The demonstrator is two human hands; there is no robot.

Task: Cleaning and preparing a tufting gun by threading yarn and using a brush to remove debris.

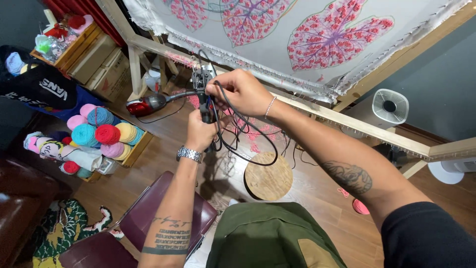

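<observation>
The left hand (199, 133) wraps the tufting gun (204, 94) handle from below, steadying it before the stretched cloth (277, 54); above that grip, the right hand (238, 92) pinches the black cord (248, 144), lifting its loop aside

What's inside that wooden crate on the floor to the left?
The wooden crate holds cones of yarn in blue, teal, red, pink, yellow and lilac, packed tightly together. Whatever lies beneath that top layer is covered, and so is the crate's bottom.
</observation>
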